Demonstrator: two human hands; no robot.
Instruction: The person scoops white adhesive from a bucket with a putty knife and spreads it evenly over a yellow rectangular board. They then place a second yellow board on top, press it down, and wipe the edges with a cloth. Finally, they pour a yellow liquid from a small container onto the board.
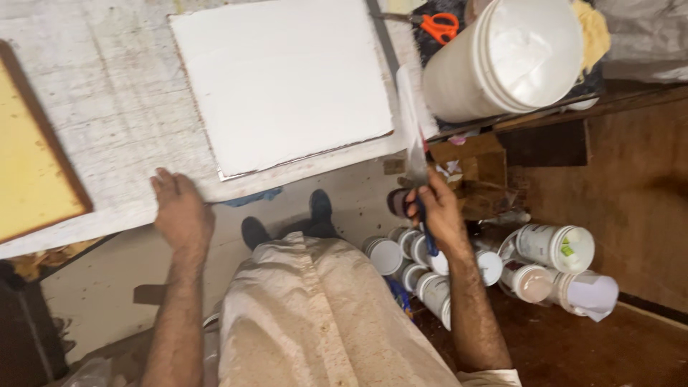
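Right hand (436, 208) fingers (423, 192) wrap the palette knife (412, 136) handle, blade above.

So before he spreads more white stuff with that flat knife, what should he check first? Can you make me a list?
1. Right hand grips the putty knife firmly: ok, fingers wrap the handle.
2. Blade loaded with filler: ok, it looks smeared white.
3. Left hand steadies on the table edge: ok, resting flat.
4. White board lies flat on the table: ok.
5. Big white bucket within reach: ok, just beyond the knife tip.
6. Feet clear of the small tubs on the floor: cannot tell, they sit close together.
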